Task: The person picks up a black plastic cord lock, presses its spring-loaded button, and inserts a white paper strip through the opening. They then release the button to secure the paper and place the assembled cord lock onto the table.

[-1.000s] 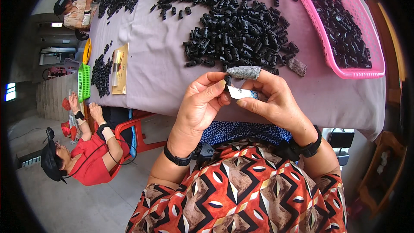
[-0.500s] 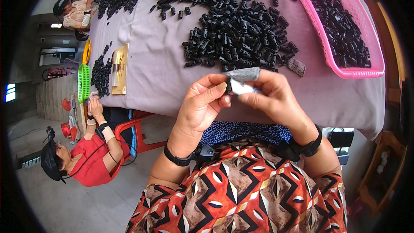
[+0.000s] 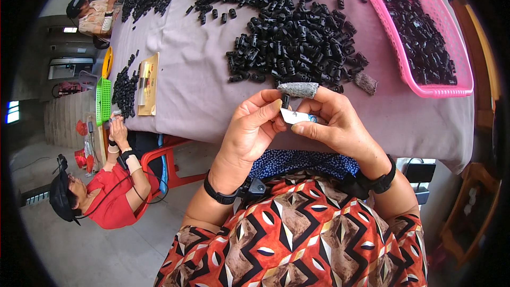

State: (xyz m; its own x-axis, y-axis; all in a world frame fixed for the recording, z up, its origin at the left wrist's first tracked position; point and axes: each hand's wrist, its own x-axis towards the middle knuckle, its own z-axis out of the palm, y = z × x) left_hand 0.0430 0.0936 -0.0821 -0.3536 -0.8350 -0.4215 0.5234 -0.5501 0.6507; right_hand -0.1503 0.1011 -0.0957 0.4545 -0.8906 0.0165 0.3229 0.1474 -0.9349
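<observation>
My left hand [image 3: 249,127] and my right hand [image 3: 332,122] meet just in front of the table's near edge. Between the fingertips sits a small black plastic piece [image 3: 285,101]. My right hand pinches a small white blade-like tool [image 3: 295,117] against it. A grey knitted cot [image 3: 298,90] covers my right forefinger. Behind the hands lies a big heap of small black plastic pieces [image 3: 297,42] on the grey cloth-covered table [image 3: 186,85].
A pink basket [image 3: 451,87] with black pieces stands at the right. A second grey finger cot [image 3: 365,82] lies beside the heap. At the left a person in red works by a green basket [image 3: 102,101]; another person sits at the far end.
Both hands have shifted slightly and the white tool has been turned between the fingers. The heap and basket have not moved.
</observation>
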